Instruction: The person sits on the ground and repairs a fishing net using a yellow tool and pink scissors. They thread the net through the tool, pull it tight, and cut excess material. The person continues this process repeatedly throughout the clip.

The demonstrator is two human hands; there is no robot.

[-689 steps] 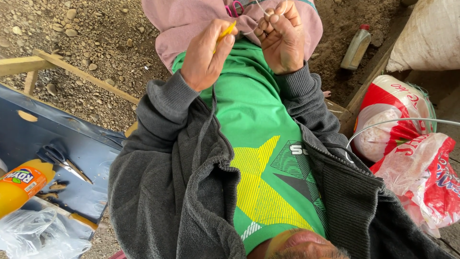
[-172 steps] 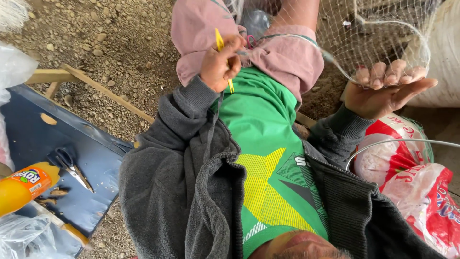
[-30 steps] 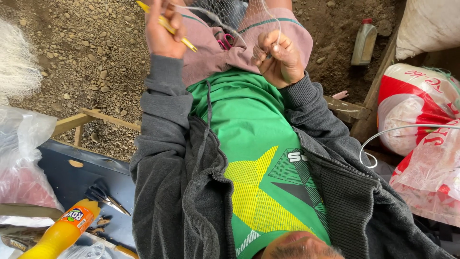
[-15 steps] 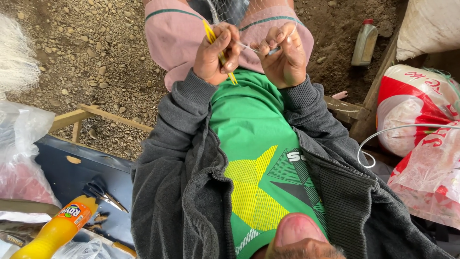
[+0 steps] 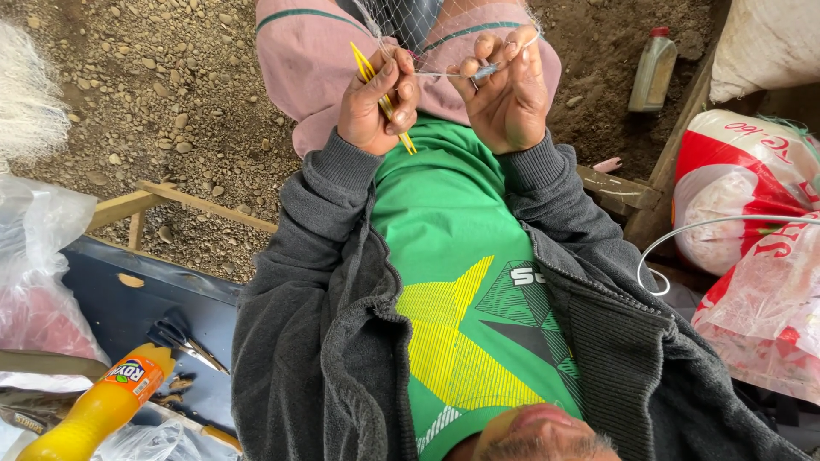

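My left hand (image 5: 374, 102) grips a thin yellow netting needle (image 5: 382, 96), which slants from upper left to lower right through the fingers. My right hand (image 5: 506, 90) pinches the pale mesh of a fishing net (image 5: 444, 34) and a small grey weight on its line. The net drapes over my knees in pink trousers (image 5: 307, 64). Both hands are close together above my green shirt with a yellow star (image 5: 461, 290). A thin strand runs between the two hands.
An orange soda bottle (image 5: 94, 410) and scissors (image 5: 184, 337) lie on a dark blue bench (image 5: 111, 299) at lower left. Plastic bags (image 5: 43, 282) sit left; red and white sacks (image 5: 752, 213) and a white wire loop (image 5: 683, 239) right. A small bottle (image 5: 653, 68) stands on gravel.
One second ago my left hand was raised high with the needle; it has come down beside my right hand, and both now work the net close together.
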